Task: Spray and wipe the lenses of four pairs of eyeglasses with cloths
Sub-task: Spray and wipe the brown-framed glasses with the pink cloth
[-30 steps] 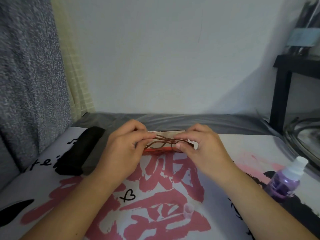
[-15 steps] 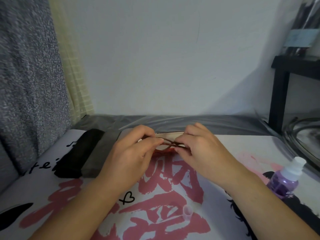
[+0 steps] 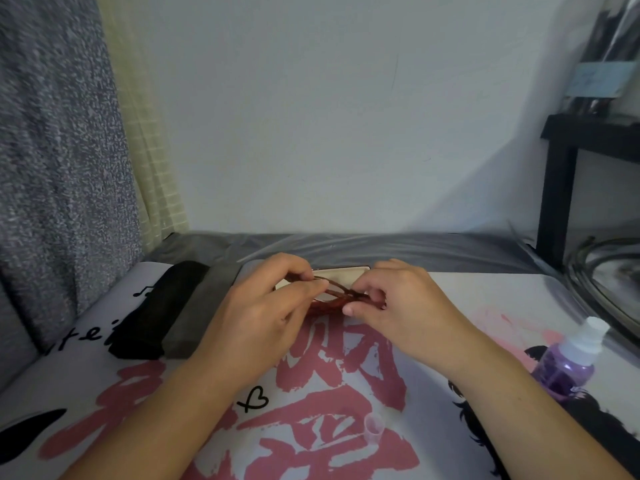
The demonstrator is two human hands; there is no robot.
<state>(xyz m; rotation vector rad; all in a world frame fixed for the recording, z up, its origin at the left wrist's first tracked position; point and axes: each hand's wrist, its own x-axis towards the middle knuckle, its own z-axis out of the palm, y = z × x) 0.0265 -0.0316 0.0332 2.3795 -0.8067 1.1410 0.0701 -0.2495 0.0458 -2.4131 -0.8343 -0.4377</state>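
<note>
Both hands pinch a pair of thin reddish-brown framed eyeglasses (image 3: 337,296) between them: the left hand (image 3: 266,315) holds the left end with curled fingers and thumb, and the right hand (image 3: 401,306) grips the right end, its thumb tip showing below the frame. The glasses sit just above the far middle of the mat, their slender temples crossed; the lenses are mostly hidden behind the fingers. Just beyond them lies a pale open case (image 3: 341,273), largely covered by the hands. To the left rest a black soft pouch (image 3: 156,313) and a grey one (image 3: 199,315), side by side and touching. The smooth white mat with pink brush-stroke print (image 3: 329,393) bears a small clear plastic cap (image 3: 374,428) near the viewer, and a translucent purple spray bottle with a white top (image 3: 568,362) on the right.
</note>
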